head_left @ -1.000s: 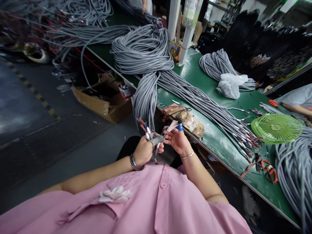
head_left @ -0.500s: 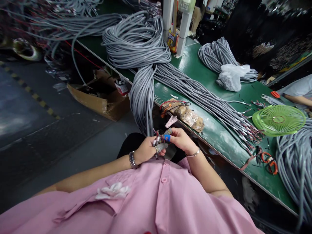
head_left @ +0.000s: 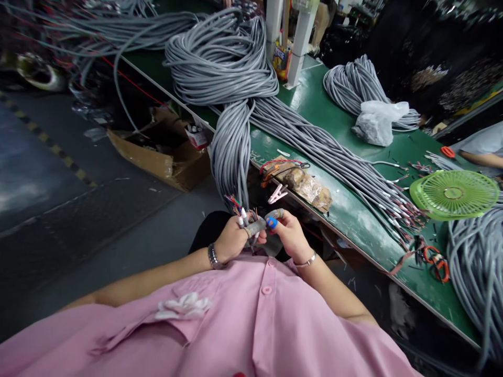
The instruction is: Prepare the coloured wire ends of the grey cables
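Close in, the left hand (head_left: 232,240) has its fingers folded round a small bunch of cable ends (head_left: 244,214), its grey-wrapped thumb lying across the front of them. Coloured wires (head_left: 232,200) fan out past the white sleeves. At the thumb's tip the right hand (head_left: 294,238) brings its own fingers in, a blue-wrapped thumb near a taped forefinger; whether a wire is pinched between them I cannot tell (the tips are tiny and partly hidden).

What matters is how the bunch sits: directly left of the right fingers, in front of the pink shirt (head_left: 291,314), its long axis pointing away from the body with a slight lean left. The left hand is the nearer one, already wrapped about it, while the right meets it from the side.

Just beyond, a grey cable bundle (head_left: 231,152) drops over the edge of the green worktop (head_left: 349,210). A pink clip (head_left: 277,193) is at that edge, beside a taped brown lump (head_left: 310,189). Farther out come a large coil (head_left: 222,63), a row of cables running rightward, and a green fan (head_left: 454,193).
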Motion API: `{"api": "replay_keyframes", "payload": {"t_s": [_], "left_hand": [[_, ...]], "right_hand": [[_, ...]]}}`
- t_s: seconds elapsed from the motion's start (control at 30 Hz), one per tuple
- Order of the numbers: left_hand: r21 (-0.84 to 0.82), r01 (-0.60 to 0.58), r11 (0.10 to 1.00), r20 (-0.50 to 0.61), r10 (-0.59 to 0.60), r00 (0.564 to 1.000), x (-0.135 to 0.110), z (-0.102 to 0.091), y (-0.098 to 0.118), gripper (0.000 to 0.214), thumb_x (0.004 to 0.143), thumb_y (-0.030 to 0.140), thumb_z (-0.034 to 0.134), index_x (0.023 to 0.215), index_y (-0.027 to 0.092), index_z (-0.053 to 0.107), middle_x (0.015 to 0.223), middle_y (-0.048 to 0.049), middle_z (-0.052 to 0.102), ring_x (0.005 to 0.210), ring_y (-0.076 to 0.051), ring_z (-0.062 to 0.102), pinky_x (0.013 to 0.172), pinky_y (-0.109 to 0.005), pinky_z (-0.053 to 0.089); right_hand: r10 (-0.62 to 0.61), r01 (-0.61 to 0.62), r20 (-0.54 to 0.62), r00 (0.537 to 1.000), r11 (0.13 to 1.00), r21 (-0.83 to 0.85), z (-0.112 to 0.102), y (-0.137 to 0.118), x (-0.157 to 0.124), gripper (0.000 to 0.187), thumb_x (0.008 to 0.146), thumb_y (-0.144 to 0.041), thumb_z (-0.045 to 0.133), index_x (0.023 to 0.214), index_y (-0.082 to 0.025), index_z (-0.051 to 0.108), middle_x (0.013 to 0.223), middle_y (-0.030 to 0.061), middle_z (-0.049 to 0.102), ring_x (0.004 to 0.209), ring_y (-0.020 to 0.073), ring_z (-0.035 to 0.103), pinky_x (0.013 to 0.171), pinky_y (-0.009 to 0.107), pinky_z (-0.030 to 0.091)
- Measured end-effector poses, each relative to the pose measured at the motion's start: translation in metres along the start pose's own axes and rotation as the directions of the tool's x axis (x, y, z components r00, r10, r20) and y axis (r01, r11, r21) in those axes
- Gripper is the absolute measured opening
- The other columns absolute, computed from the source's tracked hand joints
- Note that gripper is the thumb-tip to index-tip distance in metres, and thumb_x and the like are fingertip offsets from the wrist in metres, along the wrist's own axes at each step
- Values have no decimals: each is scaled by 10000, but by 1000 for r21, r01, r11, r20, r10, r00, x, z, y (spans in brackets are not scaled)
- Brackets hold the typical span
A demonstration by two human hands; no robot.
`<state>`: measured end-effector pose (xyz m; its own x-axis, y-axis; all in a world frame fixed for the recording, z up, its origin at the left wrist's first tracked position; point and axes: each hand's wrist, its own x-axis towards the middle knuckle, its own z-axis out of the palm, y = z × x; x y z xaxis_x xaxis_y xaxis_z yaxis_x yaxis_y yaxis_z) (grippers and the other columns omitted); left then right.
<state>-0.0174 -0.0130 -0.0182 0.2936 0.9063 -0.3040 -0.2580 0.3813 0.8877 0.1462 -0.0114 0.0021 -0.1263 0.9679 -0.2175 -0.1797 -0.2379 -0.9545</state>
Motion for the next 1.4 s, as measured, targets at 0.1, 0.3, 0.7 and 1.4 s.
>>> {"api": "replay_keyframes", "payload": {"t_s": [0.1, 0.3, 0.7, 1.4], "left_hand": [[71, 17, 997, 39, -20, 999, -2, 3, 10, 225, 693, 325, 766, 762, 137, 663, 635, -44, 708, 557, -180, 674, 579, -301, 574], [154, 26, 988, 25, -30, 999, -7, 1, 18, 213, 648, 294, 790, 712, 126, 675, 582, -54, 691, 508, -174, 652, 530, -276, 554], [-229, 44, 973, -148, -79, 986, -2, 1, 15, 282, 651, 296, 785, 816, 123, 637, 587, -25, 682, 517, -173, 659, 524, -289, 557], [-215, 38, 976, -170, -75, 983, 3, 0, 11, 273, 640, 301, 789, 761, 125, 619, 592, -39, 689, 544, -192, 677, 508, -285, 552]], "right_hand": [[-19, 19, 10, 1000, 1000, 3, 8, -3, 6, 285, 660, -405, 789, 741, -184, 628, 633, -20, 596, 544, 97, 505, 532, 239, 431], [50, -51, 77, 996, 999, 4, 13, -7, 13, 299, 653, -437, 782, 729, -176, 659, 583, -4, 611, 502, 112, 499, 501, 257, 422], [-28, 27, -53, 998, 999, -29, 12, -1, 15, 244, 670, -353, 782, 679, -170, 621, 590, -35, 556, 534, 89, 460, 531, 237, 379], [48, -41, -107, 993, 997, 72, 17, 8, 21, 209, 688, -326, 733, 710, -180, 585, 634, -36, 548, 558, 89, 466, 542, 230, 402]]}}
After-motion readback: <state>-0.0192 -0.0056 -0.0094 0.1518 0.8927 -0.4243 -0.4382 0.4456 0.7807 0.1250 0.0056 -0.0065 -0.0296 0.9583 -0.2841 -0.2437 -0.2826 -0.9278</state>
